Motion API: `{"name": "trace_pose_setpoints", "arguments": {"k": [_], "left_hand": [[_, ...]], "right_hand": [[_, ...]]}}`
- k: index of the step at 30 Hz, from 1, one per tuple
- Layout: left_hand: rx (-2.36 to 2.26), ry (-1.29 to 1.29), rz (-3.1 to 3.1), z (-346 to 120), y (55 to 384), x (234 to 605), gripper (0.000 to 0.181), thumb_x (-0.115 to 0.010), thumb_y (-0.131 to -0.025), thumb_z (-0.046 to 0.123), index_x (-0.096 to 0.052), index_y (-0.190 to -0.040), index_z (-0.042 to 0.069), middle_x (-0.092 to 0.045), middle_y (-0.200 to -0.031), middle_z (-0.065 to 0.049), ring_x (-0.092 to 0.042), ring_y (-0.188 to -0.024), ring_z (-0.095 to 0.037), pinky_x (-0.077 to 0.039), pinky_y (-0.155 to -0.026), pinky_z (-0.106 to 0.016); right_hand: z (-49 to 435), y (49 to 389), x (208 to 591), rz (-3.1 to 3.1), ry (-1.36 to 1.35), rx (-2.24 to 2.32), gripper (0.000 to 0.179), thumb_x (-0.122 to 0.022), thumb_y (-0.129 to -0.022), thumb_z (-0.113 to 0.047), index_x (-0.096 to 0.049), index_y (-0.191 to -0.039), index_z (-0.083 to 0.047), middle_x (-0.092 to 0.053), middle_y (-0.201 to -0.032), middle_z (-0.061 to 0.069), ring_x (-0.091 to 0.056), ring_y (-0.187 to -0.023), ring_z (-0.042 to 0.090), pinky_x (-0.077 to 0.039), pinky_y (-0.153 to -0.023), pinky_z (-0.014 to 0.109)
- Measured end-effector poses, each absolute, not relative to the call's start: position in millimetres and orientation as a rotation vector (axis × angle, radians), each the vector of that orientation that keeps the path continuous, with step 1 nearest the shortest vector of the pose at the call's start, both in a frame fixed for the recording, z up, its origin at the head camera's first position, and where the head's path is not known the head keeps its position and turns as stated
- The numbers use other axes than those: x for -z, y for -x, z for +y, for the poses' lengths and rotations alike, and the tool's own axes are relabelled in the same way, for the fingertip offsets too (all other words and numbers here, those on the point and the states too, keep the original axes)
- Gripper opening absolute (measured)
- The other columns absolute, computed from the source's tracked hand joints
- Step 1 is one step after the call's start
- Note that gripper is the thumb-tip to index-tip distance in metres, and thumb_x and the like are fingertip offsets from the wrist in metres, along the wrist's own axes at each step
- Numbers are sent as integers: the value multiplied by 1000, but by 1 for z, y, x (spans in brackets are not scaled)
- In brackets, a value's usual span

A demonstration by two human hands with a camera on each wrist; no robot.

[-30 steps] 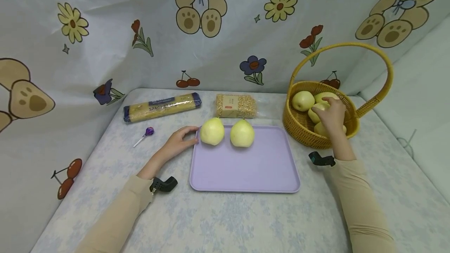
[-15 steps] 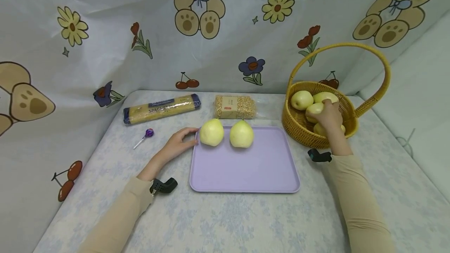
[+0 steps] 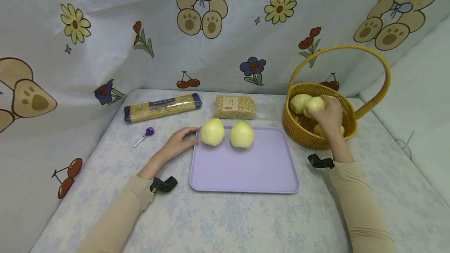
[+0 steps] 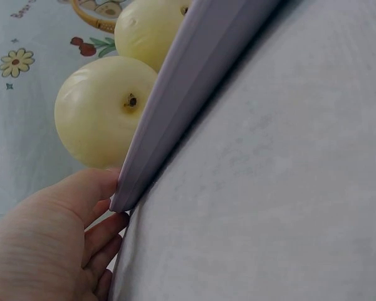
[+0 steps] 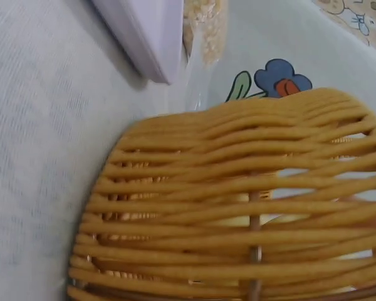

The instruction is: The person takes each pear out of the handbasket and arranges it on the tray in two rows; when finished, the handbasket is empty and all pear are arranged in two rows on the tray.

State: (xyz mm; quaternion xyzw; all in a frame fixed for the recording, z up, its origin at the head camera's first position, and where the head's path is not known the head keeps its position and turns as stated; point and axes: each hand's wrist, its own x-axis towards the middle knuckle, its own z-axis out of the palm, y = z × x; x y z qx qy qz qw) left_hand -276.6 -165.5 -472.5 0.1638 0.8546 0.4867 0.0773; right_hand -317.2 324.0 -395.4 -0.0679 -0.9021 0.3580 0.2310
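Note:
In the head view, my right hand (image 3: 330,115) grips a pale yellow-green pear (image 3: 314,105) inside the wicker basket (image 3: 299,132). Other pears (image 3: 300,103) lie around it, some partly covered by the hand. My left hand (image 3: 178,143) holds the upper left edge of the lilac tray (image 3: 242,171), its thumb against the rim in the left wrist view. Two pears, one on the left (image 3: 212,132) and one on the right (image 3: 241,134), sit side by side near the tray's far edge. The basket's woven wall (image 5: 238,207) mostly hides the right hand from its wrist camera.
Behind the tray lie a spaghetti pack (image 3: 162,107) and a bag of yellow grains (image 3: 235,107). A purple lollipop (image 3: 149,131) is left of the tray. The basket's tall handle (image 3: 351,47) arches above its opening. A printed cloth (image 3: 225,61) hangs behind.
My right hand has closed round a pear and raised it slightly, shifting it up and left within the basket. The left hand and the tray stay in place.

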Motion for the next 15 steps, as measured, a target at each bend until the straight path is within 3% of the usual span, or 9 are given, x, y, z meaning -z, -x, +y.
{"name": "trace_pose_setpoints", "arguments": {"k": [5, 9, 15], "left_hand": [[-1459, -496, 2558, -165, 278, 473, 53, -65, -90, 30, -49, -137, 12, -48, -144, -9, -37, -139, -29, -26, -118, -49], [-1464, -488, 2554, -165, 276, 472, 53, -65, -90, 29, -49, -137, 12, -48, -144, -9, -36, -139, -29, -25, -119, -49], [-1460, -500, 2565, -166, 275, 470, 54, -65, -90, 29, -49, -137, 10, -48, -144, -12, -37, -139, -32, -26, -118, -51]], "right_hand": [[316, 309, 382, -2339, 178, -1081, 62, -74, -75, -15, -55, -132, -2, -55, -131, 21, -47, -117, 34, -37, -98, 48], [303, 297, 360, -2344, 147, -1166, 62, -75, -77, -16, -54, -135, -10, -52, -137, 13, -45, -120, 23, -40, -93, 33], [274, 275, 338, -2446, -149, -1300, 64, -77, -79, -13, -51, -137, -12, -50, -136, 6, -46, -108, 0, -41, -86, 14]]}}
